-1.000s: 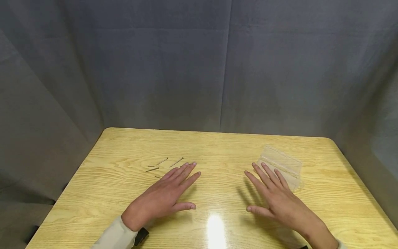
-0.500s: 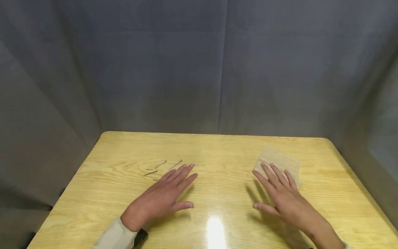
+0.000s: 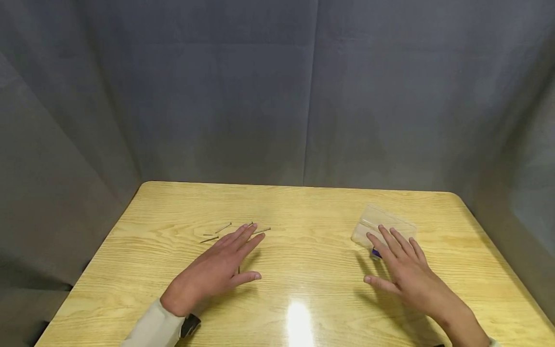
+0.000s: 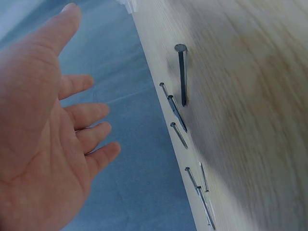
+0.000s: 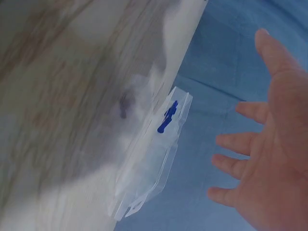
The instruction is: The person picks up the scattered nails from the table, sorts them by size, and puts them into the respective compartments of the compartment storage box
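My left hand, fingers spread and thumb out, hovers palm down over the left side of the table, holding nothing. Several loose metal nails lie around and beyond its fingertips, some partly hidden by the hand. In the left wrist view, a larger nail lies nearest, with smaller ones behind it. On the right, my right hand also hovers with spread fingers and nothing in them. Its fingers overlap a clear plastic case in the head view. A small blue piece shows at the case's end.
Both hands are over a light wood-grain table with rounded far corners. A dark grey-blue curtain hangs behind it and along both sides. A bright light reflection sits near the front middle. A dark band is on the left wrist.
My left hand has drifted slightly left, uncovering one nail on its right. My right hand has moved to the right, bringing the blue piece on the case into sight.
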The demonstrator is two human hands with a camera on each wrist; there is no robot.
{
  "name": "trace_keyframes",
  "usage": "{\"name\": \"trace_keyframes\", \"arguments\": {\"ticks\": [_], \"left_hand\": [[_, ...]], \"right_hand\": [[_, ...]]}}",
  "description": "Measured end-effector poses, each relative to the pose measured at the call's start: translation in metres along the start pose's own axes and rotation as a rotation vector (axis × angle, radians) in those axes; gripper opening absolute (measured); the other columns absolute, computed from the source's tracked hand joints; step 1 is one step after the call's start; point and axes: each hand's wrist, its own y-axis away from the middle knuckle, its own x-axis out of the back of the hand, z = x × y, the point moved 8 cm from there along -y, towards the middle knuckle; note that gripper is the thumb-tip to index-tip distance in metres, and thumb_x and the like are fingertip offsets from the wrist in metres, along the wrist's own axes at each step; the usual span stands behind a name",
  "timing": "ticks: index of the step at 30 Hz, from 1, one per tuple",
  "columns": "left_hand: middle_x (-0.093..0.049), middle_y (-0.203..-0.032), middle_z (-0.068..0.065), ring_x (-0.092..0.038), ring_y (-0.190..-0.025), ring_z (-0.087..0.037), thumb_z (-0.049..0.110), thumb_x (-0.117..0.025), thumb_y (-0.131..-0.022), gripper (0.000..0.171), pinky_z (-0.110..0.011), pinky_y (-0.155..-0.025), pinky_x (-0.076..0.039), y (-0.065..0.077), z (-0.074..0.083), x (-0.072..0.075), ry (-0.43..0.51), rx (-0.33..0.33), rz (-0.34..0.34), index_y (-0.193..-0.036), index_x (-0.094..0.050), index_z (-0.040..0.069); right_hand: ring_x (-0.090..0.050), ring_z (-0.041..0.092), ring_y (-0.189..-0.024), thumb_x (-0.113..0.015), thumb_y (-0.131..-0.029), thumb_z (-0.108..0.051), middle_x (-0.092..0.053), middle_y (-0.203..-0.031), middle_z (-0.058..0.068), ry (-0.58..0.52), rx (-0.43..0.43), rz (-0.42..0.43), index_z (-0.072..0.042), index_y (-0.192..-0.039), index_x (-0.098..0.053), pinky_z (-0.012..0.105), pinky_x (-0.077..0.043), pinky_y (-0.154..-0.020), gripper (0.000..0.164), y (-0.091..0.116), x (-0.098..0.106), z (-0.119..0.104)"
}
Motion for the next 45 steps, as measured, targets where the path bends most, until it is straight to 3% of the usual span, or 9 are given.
{"name": "trace_keyframes", "arguments": {"ticks": [9, 20, 26, 31, 36, 40, 45], "left_hand": [[-0.024, -0.167, -0.015, -0.028, -0.15, -0.035, 0.057, -0.059, -0.1, 0.081, -0.055, -0.113, -0.032, 0.007, -0.009, -0.001, -0.045, 0.043, 0.039, -0.161, -0.034, 0.009], [-0.032, -0.163, -0.016, -0.036, -0.146, -0.037, 0.053, -0.063, -0.099, 0.077, -0.056, -0.112, -0.034, 0.016, -0.018, 0.002, -0.07, 0.098, 0.09, -0.158, -0.039, 0.009], [-0.036, -0.161, -0.02, -0.04, -0.144, -0.038, 0.053, -0.063, -0.099, 0.077, -0.056, -0.111, -0.034, 0.024, -0.021, 0.002, -0.099, 0.118, 0.122, -0.156, -0.042, 0.005], [-0.048, -0.15, -0.022, -0.048, -0.137, -0.039, 0.051, -0.064, -0.099, 0.072, -0.055, -0.111, -0.035, 0.027, -0.019, 0.003, -0.153, 0.127, 0.175, -0.149, -0.05, 0.002], [-0.061, -0.122, -0.014, -0.062, -0.11, -0.033, 0.049, -0.067, -0.097, 0.056, -0.051, -0.093, -0.048, 0.028, -0.017, 0.004, -0.2, 0.169, 0.207, -0.129, -0.063, 0.004], [-0.056, -0.1, -0.004, -0.058, -0.082, -0.022, 0.046, -0.07, -0.096, 0.041, -0.04, -0.07, -0.046, 0.028, -0.017, 0.005, -0.21, 0.221, 0.187, -0.108, -0.064, 0.007], [-0.062, -0.094, -0.003, -0.062, -0.077, -0.021, 0.047, -0.07, -0.096, 0.037, -0.039, -0.064, -0.049, 0.03, -0.019, 0.0, -0.178, 0.296, 0.129, -0.099, -0.067, 0.01]], "right_hand": [[-0.022, 0.052, -0.146, -0.069, -0.098, -0.046, -0.025, -0.163, 0.026, -0.038, -0.09, -0.022, -0.018, -0.164, -0.026, 0.073, -0.007, -0.111, 0.084, 0.002, 0.006, 0.026], [-0.025, 0.059, -0.141, -0.071, -0.097, -0.041, -0.028, -0.159, 0.033, -0.058, -0.134, -0.022, -0.01, -0.163, -0.026, 0.075, -0.016, -0.105, 0.085, 0.009, 0.011, 0.051], [-0.033, 0.06, -0.133, -0.071, -0.098, -0.042, -0.033, -0.155, 0.034, -0.036, -0.159, -0.004, -0.009, -0.163, -0.026, 0.076, -0.028, -0.096, 0.085, 0.011, 0.016, 0.061], [-0.04, 0.057, -0.127, -0.067, -0.1, -0.043, -0.041, -0.148, 0.032, -0.015, -0.19, 0.014, -0.004, -0.158, -0.036, 0.075, -0.035, -0.091, 0.076, 0.01, 0.019, 0.071], [-0.041, 0.057, -0.125, -0.061, -0.103, -0.047, -0.043, -0.143, 0.032, -0.034, -0.26, -0.016, 0.0, -0.152, -0.043, 0.075, -0.037, -0.088, 0.07, 0.011, 0.019, 0.082], [-0.046, 0.058, -0.121, -0.057, -0.105, -0.046, -0.045, -0.14, 0.033, -0.076, -0.296, -0.047, 0.002, -0.151, -0.045, 0.073, -0.042, -0.084, 0.067, 0.015, 0.018, 0.09], [-0.056, 0.049, -0.11, -0.057, -0.105, -0.044, -0.053, -0.131, 0.03, -0.102, -0.316, -0.058, 0.004, -0.149, -0.047, 0.065, -0.048, -0.079, 0.065, 0.018, 0.017, 0.101]]}}
